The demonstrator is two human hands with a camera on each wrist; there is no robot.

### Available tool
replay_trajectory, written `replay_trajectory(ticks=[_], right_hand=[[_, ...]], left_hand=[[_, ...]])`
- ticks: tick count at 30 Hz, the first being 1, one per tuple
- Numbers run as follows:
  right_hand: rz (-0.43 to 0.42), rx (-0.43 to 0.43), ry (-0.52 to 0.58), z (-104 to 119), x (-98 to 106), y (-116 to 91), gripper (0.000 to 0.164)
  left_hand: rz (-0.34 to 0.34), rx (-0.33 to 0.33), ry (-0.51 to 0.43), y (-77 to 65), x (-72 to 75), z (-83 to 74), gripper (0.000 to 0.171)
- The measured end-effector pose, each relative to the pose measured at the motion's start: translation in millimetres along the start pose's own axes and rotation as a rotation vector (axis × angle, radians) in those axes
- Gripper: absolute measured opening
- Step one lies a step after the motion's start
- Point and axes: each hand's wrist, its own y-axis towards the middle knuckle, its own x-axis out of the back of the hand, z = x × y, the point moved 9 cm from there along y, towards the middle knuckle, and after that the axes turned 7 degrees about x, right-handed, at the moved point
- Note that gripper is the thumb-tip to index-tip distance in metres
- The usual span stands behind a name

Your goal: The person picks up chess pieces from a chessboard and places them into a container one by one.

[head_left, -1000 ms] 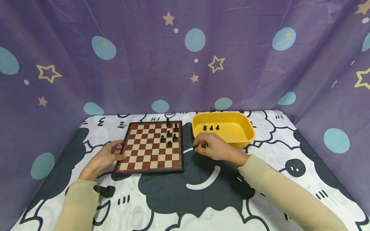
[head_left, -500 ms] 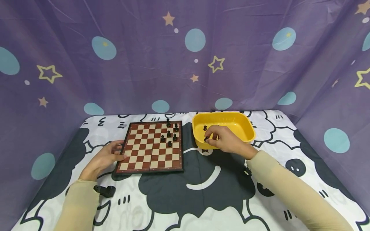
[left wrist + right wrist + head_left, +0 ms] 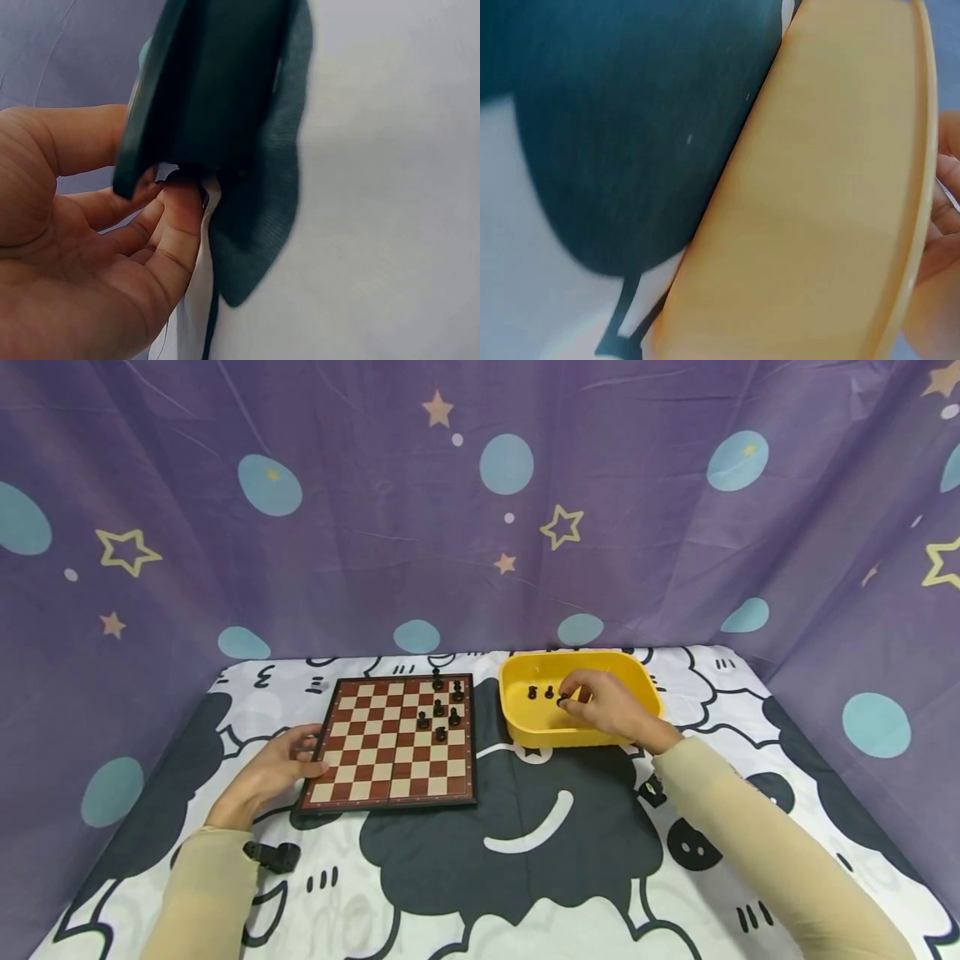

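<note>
A red-and-white checkered chessboard (image 3: 378,743) lies left of centre in the head view, with several black chess pieces (image 3: 438,708) upright on its far right part. My left hand (image 3: 273,768) grips the board's left edge; the left wrist view shows thumb and fingers around the dark edge (image 3: 150,112). My right hand (image 3: 607,702) reaches over the near rim into a yellow tray (image 3: 637,722) and pinches a small black chess piece (image 3: 562,700). Two black pieces (image 3: 532,692) stand in the tray beside the fingertips. In the right wrist view the tray wall (image 3: 810,195) hides most of the hand.
A white cloth (image 3: 337,910) with dark cartoon figures covers the table. A small black object (image 3: 281,857) is by the left sleeve. Purple curtains (image 3: 480,568) with stars and blue spots stand behind and at both sides.
My right hand has moved from in front of the tray's left corner, rightward and up over its near rim, carrying the black chess piece inside. My left hand and the board have stayed put.
</note>
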Motion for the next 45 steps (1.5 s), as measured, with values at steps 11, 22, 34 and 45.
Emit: replay_trajectory(ticks=[11, 22, 34, 45], right_hand=[[-0.019, -0.046, -0.079, -34, 12, 8, 0.015], [-0.026, -0.037, -0.155, -55, 18, 19, 0.010], [0.077, -0.082, -0.206, -74, 12, 30, 0.012], [0.147, -0.070, -0.209, -78, -1, 37, 0.011]], left_hand=[[0.003, -0.011, 0.007, 0.4, 0.8, -0.3, 0.084], [0.003, -0.043, 0.012, -0.2, 0.5, -3.0, 0.082], [0.007, -0.041, -0.005, 1.1, 0.0, -2.6, 0.082], [0.001, -0.034, -0.002, -0.5, 0.2, -1.8, 0.082]])
